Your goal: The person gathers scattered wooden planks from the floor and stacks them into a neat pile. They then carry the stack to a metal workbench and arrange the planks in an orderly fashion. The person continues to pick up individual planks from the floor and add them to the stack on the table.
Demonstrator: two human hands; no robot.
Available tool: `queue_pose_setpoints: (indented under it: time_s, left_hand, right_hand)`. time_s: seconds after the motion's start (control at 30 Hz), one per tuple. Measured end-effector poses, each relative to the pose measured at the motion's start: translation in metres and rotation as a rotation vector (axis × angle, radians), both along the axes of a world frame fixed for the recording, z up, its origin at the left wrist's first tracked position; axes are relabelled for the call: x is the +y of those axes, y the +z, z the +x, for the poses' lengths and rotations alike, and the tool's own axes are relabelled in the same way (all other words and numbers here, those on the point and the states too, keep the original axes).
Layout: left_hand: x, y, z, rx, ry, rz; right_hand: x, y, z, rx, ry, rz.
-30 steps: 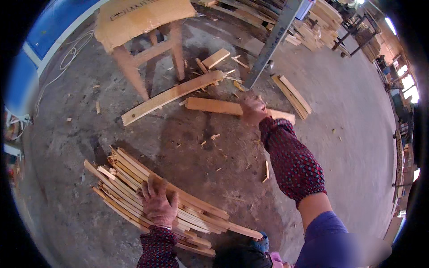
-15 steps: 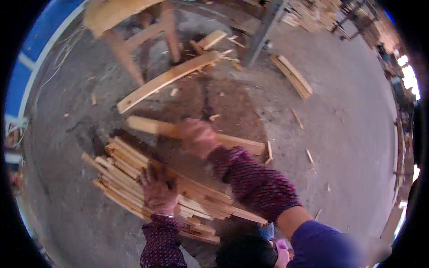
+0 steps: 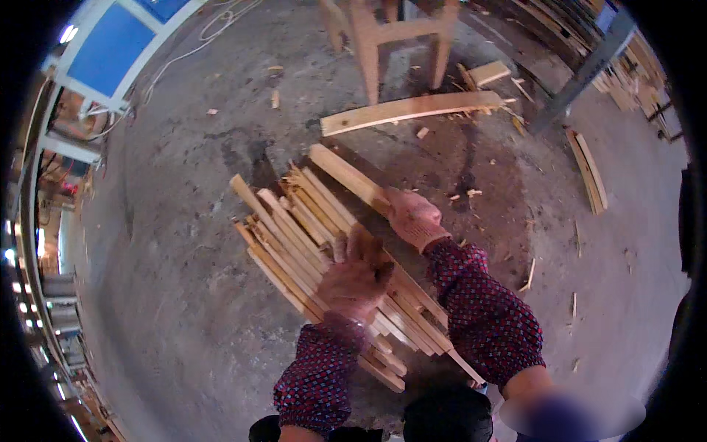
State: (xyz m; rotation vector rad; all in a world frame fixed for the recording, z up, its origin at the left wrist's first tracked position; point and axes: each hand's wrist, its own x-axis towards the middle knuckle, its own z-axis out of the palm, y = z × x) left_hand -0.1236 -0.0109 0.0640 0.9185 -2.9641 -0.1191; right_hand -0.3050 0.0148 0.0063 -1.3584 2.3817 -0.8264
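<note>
A bundle of narrow wooden strips [image 3: 283, 236] lies side by side on the floor, slanting from upper left to lower right. My left hand [image 3: 355, 278], in a worn glove with a dark stain, rests palm down on top of the strips with its fingers spread. Just right of the pile, my right hand [image 3: 414, 219] is closed around a flat wooden board [image 3: 346, 175]. The board's far end reaches up and left beyond my grip, roughly alongside the bundle. Its near part is hidden behind my right hand and sleeve.
Ahead, a longer board [image 3: 412, 110] lies in front of a wooden stool [image 3: 368, 51]. A metal post [image 3: 585, 70] stands at upper right, with two strips [image 3: 587, 173] below it. Wood chips are scattered about. A blue-panelled white frame [image 3: 110, 51] borders the left.
My right hand has brought the board alongside the pile and turned it more lengthwise with the strips. The view has swung left. My left hand still lies on the strips.
</note>
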Motion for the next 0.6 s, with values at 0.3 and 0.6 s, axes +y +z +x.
queue_pose_setpoints:
  time_s: [0.3, 0.6]
  left_hand:
    - [0.000, 0.003, -0.005, 0.043, 0.020, 0.052]
    - [-0.005, 0.011, 0.004, 0.051, -0.034, 0.032]
  right_hand:
    - [0.015, 0.012, 0.030, -0.027, 0.087, 0.325]
    - [0.005, 0.012, -0.023, -0.418, 0.552, 0.248]
